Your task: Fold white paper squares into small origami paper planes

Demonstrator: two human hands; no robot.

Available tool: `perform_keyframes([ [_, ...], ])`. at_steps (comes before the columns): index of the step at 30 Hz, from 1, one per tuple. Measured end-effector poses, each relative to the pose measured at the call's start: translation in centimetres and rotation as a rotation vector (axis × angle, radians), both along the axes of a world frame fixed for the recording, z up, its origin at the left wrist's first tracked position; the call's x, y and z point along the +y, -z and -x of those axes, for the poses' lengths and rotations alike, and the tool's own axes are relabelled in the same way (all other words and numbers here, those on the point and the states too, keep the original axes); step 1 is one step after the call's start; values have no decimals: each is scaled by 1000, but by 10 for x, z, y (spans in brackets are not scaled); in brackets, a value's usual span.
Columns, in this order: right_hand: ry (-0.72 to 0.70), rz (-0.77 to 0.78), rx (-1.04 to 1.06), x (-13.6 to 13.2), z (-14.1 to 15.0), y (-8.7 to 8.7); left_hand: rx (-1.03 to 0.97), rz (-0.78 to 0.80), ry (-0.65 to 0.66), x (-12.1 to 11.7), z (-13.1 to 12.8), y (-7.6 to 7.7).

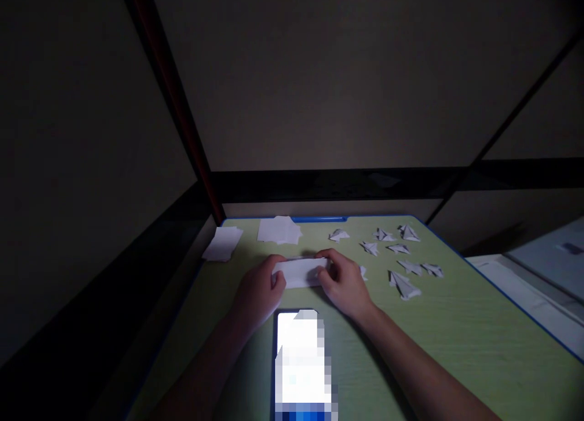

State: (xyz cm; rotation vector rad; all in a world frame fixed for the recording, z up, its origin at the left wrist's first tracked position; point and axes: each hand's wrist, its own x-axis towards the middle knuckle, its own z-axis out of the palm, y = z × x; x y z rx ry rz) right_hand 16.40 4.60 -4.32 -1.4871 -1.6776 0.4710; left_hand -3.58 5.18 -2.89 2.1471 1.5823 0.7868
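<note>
A white strip of folded paper point(301, 273) is held level between both hands, just over the green table point(456, 330). My left hand point(261, 290) is closed on its left end, thumb on the near side. At the other end, my right hand point(345, 281) pinches the paper between thumb and fingers. Part of another white folded piece point(363, 273) shows from behind the right hand. Below the hands lies a phone point(298, 360) with a bright, partly blurred screen.
Stacked white sheets point(278, 230) lie at the table's back, and more sheets point(222, 244) at its left edge. Several small folded paper figures point(403, 285) are spread on the right. A wall point(328, 92) rises behind. Right of the table is a white surface point(515, 293).
</note>
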Motion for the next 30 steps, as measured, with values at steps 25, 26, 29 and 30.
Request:
perform_keyframes([
  [25, 34, -10, 123, 8, -7, 6, -11, -44, -20, 4, -1, -4],
  [26, 33, -8, 128, 8, -7, 5, -6, -45, -16, 4, -2, -5],
  [29, 25, -5, 141, 7, -7, 4, 11, -56, -7, 3, -3, -8],
  [30, 23, -7, 145, 7, -7, 3, 14, -61, -7, 3, -4, -9],
])
